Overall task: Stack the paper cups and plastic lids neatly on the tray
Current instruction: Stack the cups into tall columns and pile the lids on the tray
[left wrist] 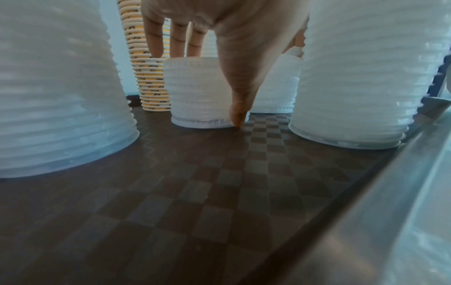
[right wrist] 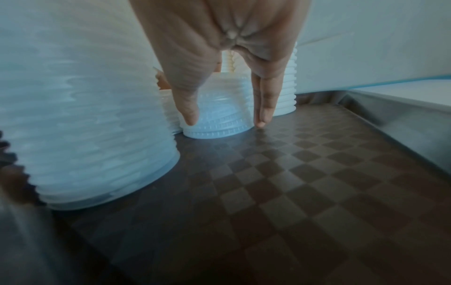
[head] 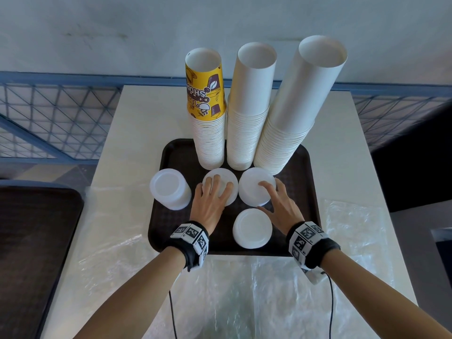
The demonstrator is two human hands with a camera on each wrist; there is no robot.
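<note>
A dark brown tray (head: 176, 152) holds three tall cup stacks at its back: a yellow-topped stack (head: 206, 94), a white stack (head: 252, 106) and a wider white stack (head: 300, 106). In front stand several stacks of white lids. My left hand (head: 217, 189) (left wrist: 205, 84) grips the middle lid stack (head: 225, 172) (left wrist: 195, 96), fingers over its top and thumb down its side. My right hand (head: 266, 194) (right wrist: 224, 115) grips the right lid stack (head: 252, 192) (right wrist: 219, 127) between thumb and fingers. A left lid stack (head: 170, 188) and a front lid stack (head: 252, 228) stand untouched.
The tray sits on a white table (head: 117, 143). Crumpled clear plastic wrap (head: 244, 289) covers the table's near side. A second dark tray (head: 36, 241) lies to the left. A blue mesh railing (head: 49, 118) runs behind the table.
</note>
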